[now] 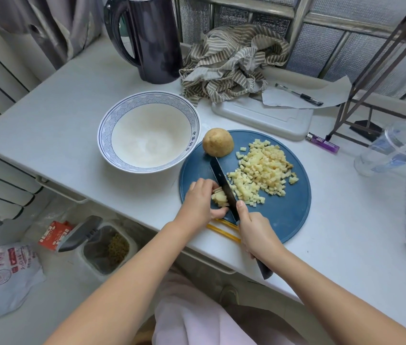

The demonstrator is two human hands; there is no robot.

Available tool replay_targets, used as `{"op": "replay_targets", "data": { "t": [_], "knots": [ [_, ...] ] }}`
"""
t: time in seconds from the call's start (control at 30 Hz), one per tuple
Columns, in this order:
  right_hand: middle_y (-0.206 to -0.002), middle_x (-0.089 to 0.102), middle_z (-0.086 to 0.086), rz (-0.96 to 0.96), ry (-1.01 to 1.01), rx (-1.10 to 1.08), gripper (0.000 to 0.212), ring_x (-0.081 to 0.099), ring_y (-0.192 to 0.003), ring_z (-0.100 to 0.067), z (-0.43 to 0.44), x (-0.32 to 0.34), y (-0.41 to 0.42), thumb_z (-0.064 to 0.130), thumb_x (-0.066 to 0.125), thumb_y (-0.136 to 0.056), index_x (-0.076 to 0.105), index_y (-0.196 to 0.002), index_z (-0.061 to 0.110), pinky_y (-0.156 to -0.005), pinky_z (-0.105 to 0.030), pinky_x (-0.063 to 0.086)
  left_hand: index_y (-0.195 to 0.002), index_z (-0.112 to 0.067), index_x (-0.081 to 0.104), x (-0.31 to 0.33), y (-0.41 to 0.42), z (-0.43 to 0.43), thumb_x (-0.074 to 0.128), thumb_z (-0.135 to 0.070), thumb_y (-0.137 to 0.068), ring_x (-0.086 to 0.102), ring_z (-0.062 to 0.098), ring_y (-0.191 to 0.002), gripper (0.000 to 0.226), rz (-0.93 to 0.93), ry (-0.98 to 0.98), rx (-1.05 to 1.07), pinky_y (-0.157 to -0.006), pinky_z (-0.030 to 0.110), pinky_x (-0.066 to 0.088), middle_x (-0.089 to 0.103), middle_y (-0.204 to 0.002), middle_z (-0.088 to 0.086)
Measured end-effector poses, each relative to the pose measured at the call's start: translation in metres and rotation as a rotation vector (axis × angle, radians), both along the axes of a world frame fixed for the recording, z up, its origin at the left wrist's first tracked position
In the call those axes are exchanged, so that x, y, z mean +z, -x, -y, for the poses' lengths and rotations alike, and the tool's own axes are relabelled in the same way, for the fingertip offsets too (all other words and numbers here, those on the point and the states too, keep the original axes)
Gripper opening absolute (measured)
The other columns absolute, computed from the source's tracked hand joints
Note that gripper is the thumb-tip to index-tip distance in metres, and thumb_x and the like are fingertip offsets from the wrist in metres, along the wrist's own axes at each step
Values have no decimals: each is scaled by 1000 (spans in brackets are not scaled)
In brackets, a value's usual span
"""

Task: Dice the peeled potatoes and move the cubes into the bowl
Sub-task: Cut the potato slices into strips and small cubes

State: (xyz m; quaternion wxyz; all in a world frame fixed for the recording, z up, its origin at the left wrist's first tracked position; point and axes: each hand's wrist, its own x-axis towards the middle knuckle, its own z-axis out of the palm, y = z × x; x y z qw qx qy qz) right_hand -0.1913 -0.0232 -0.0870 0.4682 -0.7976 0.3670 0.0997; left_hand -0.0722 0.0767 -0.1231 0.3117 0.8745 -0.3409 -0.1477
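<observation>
Surface [72, 135]: white, backed by frosted glass panes, with a round blue cutting board [284, 220] near the front edge.
Left hand [200, 202]: fingers curled over a sliced potato piece [219, 197], pinning it to the board.
Right hand [256, 235]: wrapped round the handle of a dark knife [223, 185], one finger laid forward against the blade; handle end poking out behind the wrist.
Blade: edge down on the board, touching the sliced piece, tip pointing away from both hands.
Potato cubes [259, 173]: loose heap on the board, just right of the blade and beyond the right hand.
Half potato [218, 142]: cut face down at the board's far rim, beyond the knife tip.
Bowl [147, 99]: white with a blue wave-patterned band, nothing visible inside, beyond and left of the left hand, just beside the board.
Yellow sticks [221, 230]: partly under the board's near edge, between the two wrists.
Further beyond the hands: dark jug [157, 38], crumpled striped cloth [231, 61], white board [259, 118], pen [299, 94] lying on paper.
Right of the right hand: purple lighter [322, 142], clear plastic cup [393, 148].
Floor, left of the left arm: open bin [107, 247], red carton [56, 235], printed plastic bag [7, 270].
</observation>
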Motion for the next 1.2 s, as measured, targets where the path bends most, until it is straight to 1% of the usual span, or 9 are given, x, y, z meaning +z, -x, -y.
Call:
{"op": "replay_targets", "data": {
  "t": [0.13, 0.2, 0.27, 0.33, 0.43, 0.57, 0.63, 0.9, 1.2],
  "knots": [
    [-49, 45, -8, 23, -19, -36, 70, 47, -46, -23, 13, 1, 7, 55, 21, -103, 40, -54, 8, -57, -39, 49, -106, -8, 56, -1, 3, 2, 79, -28, -73, 44, 22, -97, 45, 15, 29, 35, -85, 30, 39, 49, -101, 2],
    [-47, 43, -6, 25, -60, -58, 68, 44, -41, -21, 20, 2, 12, 55, 23, -102, 41, -56, 9, -49, -34, 45, -108, -9, 56, -1, 4, 1, 79, -30, -74, 44, 21, -98, 46, 6, 34, 33, -86, 30, 39, 49, -103, 1],
    [-43, 42, -4, 14, -67, -45, 67, 42, -37, -19, 24, 5, 14, 55, 25, -103, 40, -56, 9, -42, -27, 40, -114, -10, 55, -1, 4, -1, 80, -34, -74, 44, 19, -101, 53, 13, 31, 20, -88, 28, 39, 50, -106, 2],
    [-42, 42, -3, 7, -63, -27, 67, 40, -35, -18, 25, 6, 14, 54, 25, -103, 39, -54, 10, -40, -24, 38, -120, -9, 51, 0, 2, -2, 82, -38, -72, 44, 18, -103, 63, 19, 32, 8, -89, 25, 38, 51, -110, 3],
    [-42, 42, -4, 1, -65, -20, 69, 42, -36, -19, 23, 6, 13, 56, 23, -103, 39, -53, 11, -41, -26, 39, -124, -10, 49, 3, -1, -3, 83, -41, -70, 44, 17, -106, 71, 4, 8, -16, -91, 23, 37, 50, -114, 3],
    [-44, 43, -4, 8, -66, -37, 69, 43, -36, -19, 20, 5, 13, 57, 23, -102, 39, -53, 11, -41, -26, 40, -120, -13, 56, 4, -1, -4, 79, -38, -76, 45, 19, -106, 55, 30, 13, -32, -90, 25, 39, 50, -111, 3],
    [-44, 43, -4, 11, -70, -39, 70, 43, -36, -19, 20, 5, 13, 57, 23, -102, 39, -52, 11, -43, -27, 41, -123, -13, 58, 5, 0, -3, 76, -38, -79, 44, 19, -106, 53, 54, 3, -44, -90, 24, 38, 50, -112, 4],
    [-46, 44, -4, 0, -90, -34, 65, 41, -35, -17, 22, 11, 12, 55, 26, -103, 41, -57, 10, -43, -27, 41, -137, -11, 52, 8, 4, -2, 68, -38, -86, 46, 19, -111, 61, 110, -57, -59, -94, 27, 40, 52, -118, 6],
    [-44, 43, -6, 43, -122, -13, 67, 41, -35, -19, 20, 20, 16, 56, 26, -102, 42, -57, 9, -42, -25, 38, -136, -12, 51, 14, 0, -3, 71, -36, -84, 47, 19, -113, 61, 57, -86, -62, -95, 28, 40, 50, -121, 5]
  ]
}}
